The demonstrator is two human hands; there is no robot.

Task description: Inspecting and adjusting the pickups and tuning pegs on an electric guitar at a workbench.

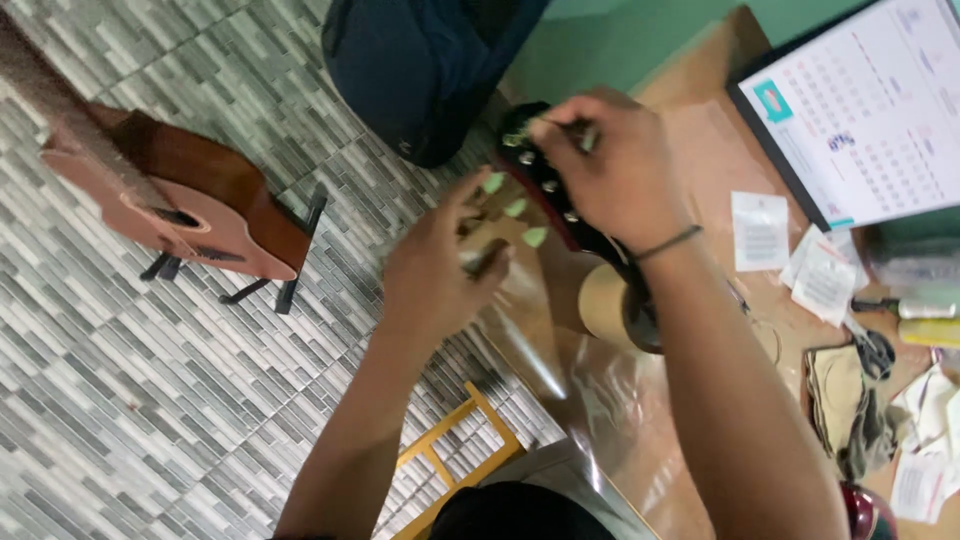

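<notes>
L hand point(440, 265) pinches a pale green tuner knob point(535, 237) on the guitar headstock point(545, 180). R hand point(610, 165) curled over the headstock's top, fingers closed on something small — can't tell what. Headstock sits over the plastic-covered workbench point(600, 400) edge. Beyond — tape roll point(612, 305), calendar point(865, 110), paper slips point(760, 230); acoustic guitar point(180, 195) on floor stand, dark gig bag point(425, 65).

headstock point(540, 180): dark red (pale green pegs point(515, 208)) | floor point(130, 400): grey brick-pattern tiles

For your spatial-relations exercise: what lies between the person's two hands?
In the head view, the guitar headstock with pale green tuning pegs lies between the left hand and right hand.
</notes>
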